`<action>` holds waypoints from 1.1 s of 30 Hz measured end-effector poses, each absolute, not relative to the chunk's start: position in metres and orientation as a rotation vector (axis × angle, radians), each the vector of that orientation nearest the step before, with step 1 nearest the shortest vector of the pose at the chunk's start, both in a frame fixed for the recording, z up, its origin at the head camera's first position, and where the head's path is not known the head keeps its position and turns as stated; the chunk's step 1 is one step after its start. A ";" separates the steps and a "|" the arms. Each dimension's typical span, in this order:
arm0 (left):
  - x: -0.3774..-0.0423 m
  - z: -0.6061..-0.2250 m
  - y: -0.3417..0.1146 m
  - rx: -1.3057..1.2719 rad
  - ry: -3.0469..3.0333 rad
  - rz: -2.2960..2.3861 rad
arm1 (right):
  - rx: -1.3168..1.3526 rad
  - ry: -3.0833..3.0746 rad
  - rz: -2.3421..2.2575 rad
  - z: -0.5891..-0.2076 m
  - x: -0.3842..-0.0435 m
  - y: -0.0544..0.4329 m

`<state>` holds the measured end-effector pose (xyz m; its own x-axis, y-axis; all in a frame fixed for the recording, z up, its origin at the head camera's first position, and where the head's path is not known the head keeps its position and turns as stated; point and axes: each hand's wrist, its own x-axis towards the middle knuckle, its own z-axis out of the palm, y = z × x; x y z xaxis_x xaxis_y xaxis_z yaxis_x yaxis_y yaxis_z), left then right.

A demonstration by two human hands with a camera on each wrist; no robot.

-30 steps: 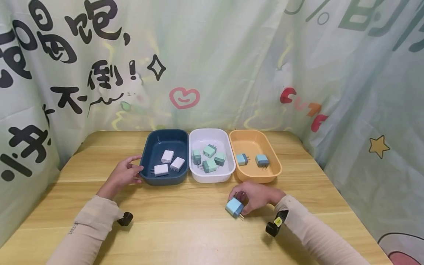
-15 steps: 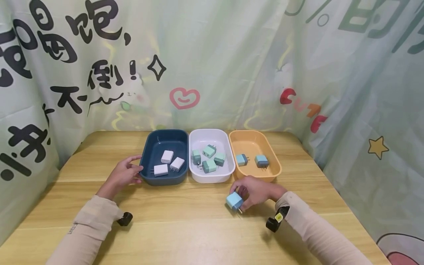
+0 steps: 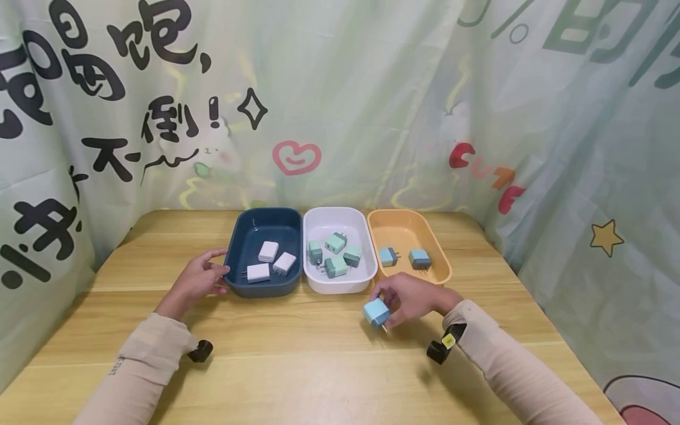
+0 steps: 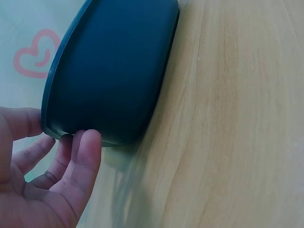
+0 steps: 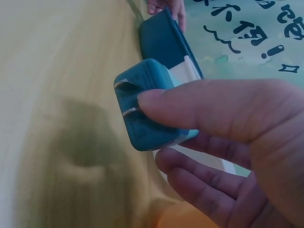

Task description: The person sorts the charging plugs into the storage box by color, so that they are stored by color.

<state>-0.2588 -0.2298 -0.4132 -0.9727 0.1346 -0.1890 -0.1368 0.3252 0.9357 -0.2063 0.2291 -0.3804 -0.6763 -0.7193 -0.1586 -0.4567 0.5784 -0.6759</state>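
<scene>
My right hand (image 3: 411,295) pinches a light-blue and dark-blue charger plug (image 3: 376,312) between thumb and fingers, above the tabletop in front of the orange tray (image 3: 406,217). In the right wrist view the thumb presses the prong face of the charger plug (image 5: 149,121), beside two metal prongs. My left hand (image 3: 195,280) touches the left side of the navy tray (image 3: 268,221) with loosely extended fingers; in the left wrist view the fingertips (image 4: 90,142) lie at the tray's rim and outer wall. Two blue charger plugs (image 3: 419,258) lie in the orange tray.
The white tray (image 3: 334,215), holding several mint-green charger plugs (image 3: 336,242), stands between the navy and orange trays. Three white charger plugs (image 3: 268,251) lie in the navy tray. A printed curtain (image 3: 366,106) hangs behind the wooden table (image 3: 297,366).
My right hand has moved away from me with the blue charger plug, toward the orange tray, and now overlaps its front edge. My left hand stays at the navy tray.
</scene>
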 end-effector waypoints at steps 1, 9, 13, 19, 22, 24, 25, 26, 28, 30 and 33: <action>-0.259 -0.413 -0.230 -0.002 2.359 1.701 | -0.948 2.395 -0.856 -0.379 -0.207 0.229; -0.259 -0.412 -0.229 0.015 2.358 1.712 | -0.929 2.405 -0.902 -0.366 -0.212 0.233; -0.259 -0.415 -0.230 0.008 2.351 1.710 | -0.927 2.423 -0.926 -0.363 -0.214 0.234; -0.260 -0.416 -0.231 -0.004 2.348 1.709 | -0.916 2.468 -0.972 -0.359 -0.220 0.239; -0.259 -0.415 -0.231 0.005 2.353 1.712 | -0.916 2.476 -1.011 -0.356 -0.223 0.242; -0.259 -0.414 -0.230 0.004 2.357 1.710 | -0.905 2.482 -1.016 -0.353 -0.225 0.244; -0.259 -0.413 -0.230 0.008 2.357 1.710 | -0.903 2.481 -1.019 -0.352 -0.226 0.244; -0.259 -0.413 -0.230 0.005 2.357 1.709 | -0.898 2.487 -1.013 -0.351 -0.227 0.245; -0.258 -0.412 -0.229 -0.001 2.352 1.711 | -0.897 2.489 -1.015 -0.350 -0.229 0.248; -0.257 -0.412 -0.230 0.001 2.345 1.715 | -0.887 2.491 -1.028 -0.350 -0.232 0.250; -0.256 -0.413 -0.230 -0.002 2.332 1.726 | -0.867 2.486 -1.066 -0.351 -0.238 0.254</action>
<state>-0.2561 -0.2301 -0.4126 -0.9713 0.1406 -0.1919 -0.1424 0.3024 0.9425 -0.2380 0.2535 -0.3506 -0.7731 -0.6333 -0.0357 -0.4109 0.5428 -0.7325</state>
